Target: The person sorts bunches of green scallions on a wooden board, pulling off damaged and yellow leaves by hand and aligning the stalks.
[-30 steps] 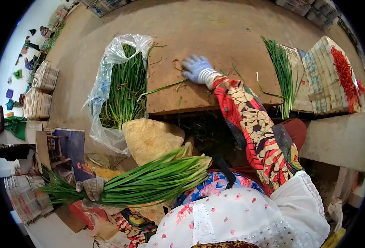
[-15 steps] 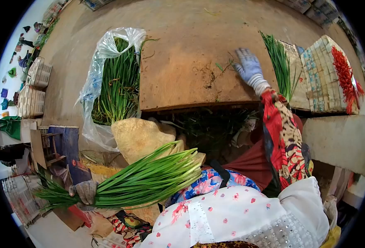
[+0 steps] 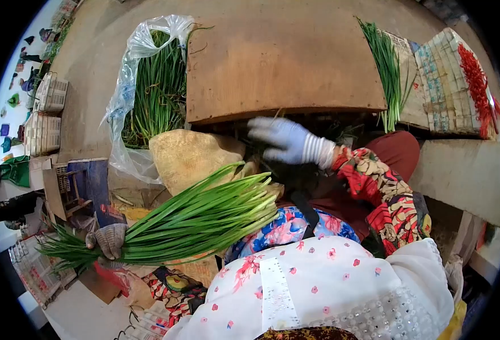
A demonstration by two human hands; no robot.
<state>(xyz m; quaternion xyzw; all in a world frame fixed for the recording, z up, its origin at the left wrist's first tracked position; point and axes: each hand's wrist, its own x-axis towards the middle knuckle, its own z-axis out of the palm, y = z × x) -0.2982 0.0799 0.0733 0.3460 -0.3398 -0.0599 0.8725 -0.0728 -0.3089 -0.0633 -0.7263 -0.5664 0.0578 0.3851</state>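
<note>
In my left hand [image 3: 108,241], gloved in grey knit, a thick bunch of garlic chives [image 3: 199,221] is gripped near its leaf tips. The pale stem ends point right, across my lap. My right hand [image 3: 286,139], in a bluish-white glove, is slightly blurred with its fingers stretched out and nothing seen in them. It hovers just below the front edge of the wooden board [image 3: 284,62], over a dark gap with green scraps. A tan cloth-like cover [image 3: 193,158] lies between the held bunch and the board.
Left of the board, a clear plastic bag [image 3: 116,107] holds more garlic chives [image 3: 159,85]. A smaller bunch [image 3: 383,73] lies to the right, beside a woven-looking bundle [image 3: 439,73] topped with red ties [image 3: 476,79]. White crates [image 3: 49,113] stand far left; people are in the distance.
My right hand has swept from the board's right side leftward and toward me, past its front edge. Loose scraps on the board are gone from its surface. My left hand still holds the bunch.
</note>
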